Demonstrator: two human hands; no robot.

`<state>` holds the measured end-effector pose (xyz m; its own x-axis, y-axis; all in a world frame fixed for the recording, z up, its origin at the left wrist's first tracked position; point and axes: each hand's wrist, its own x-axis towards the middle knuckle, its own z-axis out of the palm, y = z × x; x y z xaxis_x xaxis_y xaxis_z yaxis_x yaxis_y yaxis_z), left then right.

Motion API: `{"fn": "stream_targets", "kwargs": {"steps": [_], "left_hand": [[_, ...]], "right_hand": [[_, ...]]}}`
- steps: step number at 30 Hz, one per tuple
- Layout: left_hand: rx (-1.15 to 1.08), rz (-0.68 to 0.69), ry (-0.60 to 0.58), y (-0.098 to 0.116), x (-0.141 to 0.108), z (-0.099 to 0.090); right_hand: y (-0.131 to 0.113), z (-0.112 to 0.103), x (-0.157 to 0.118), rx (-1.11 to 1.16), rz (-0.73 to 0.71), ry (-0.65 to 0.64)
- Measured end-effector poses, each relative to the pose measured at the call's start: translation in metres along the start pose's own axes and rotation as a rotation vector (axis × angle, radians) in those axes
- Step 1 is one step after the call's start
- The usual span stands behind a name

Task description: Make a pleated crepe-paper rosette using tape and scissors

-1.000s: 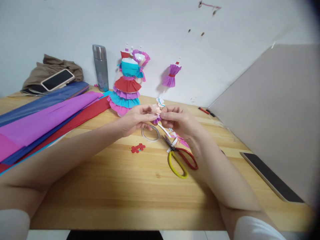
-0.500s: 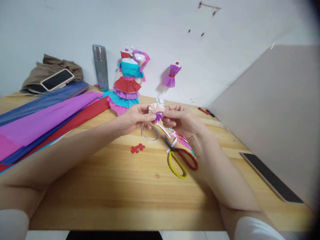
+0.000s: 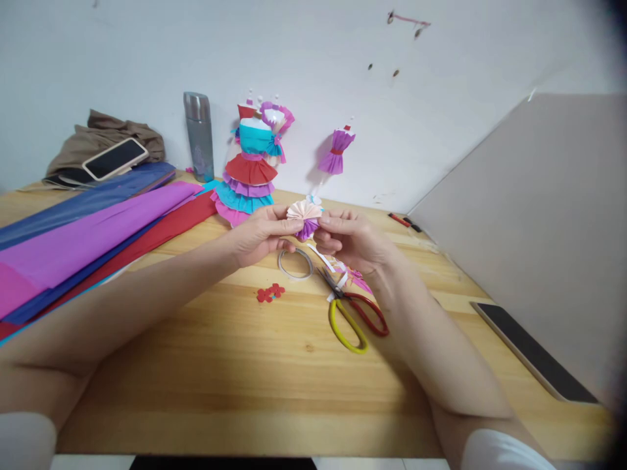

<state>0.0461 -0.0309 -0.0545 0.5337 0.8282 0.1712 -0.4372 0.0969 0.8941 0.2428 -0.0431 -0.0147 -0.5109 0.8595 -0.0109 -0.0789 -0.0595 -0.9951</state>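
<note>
Between my two hands, above the table, is a round pleated paper rosette, pale pink on top and purple below. My left hand pinches its left side with the thumb across the front. My right hand grips the right edge between thumb and fingers. Below the hands lies a roll of narrow tape. Scissors with one yellow and one red handle rest near my right wrist, their blades over paper scraps. Small red paper flowers lie left of the scissors.
Miniature paper dresses stand at the back, with a purple one apart. A flask is behind crepe paper sheets. One phone leans on brown cloth; a dark flat device lies at right. Markers lie near the wall.
The rosette has shifted slightly left and opened a little wider, showing more of its purple pleats. Both hands keep their hold; the view has tilted slightly.
</note>
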Motion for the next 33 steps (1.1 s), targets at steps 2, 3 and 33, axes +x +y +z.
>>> {"fn": "stream_targets", "kwargs": {"steps": [2, 3, 33], "left_hand": [[0.015, 0.002, 0.002, -0.0002, 0.0003, -0.0006], [0.021, 0.003, 0.003, -0.0002, 0.0005, -0.0009], [0.348, 0.161, 0.100, 0.0054, 0.0029, 0.0027]], "right_hand": [[0.0011, -0.0003, 0.0005, 0.013, 0.000, 0.000], [0.0017, -0.0005, 0.0007, 0.015, 0.001, 0.000], [-0.0010, 0.0014, 0.0011, -0.135, -0.065, 0.122]]}}
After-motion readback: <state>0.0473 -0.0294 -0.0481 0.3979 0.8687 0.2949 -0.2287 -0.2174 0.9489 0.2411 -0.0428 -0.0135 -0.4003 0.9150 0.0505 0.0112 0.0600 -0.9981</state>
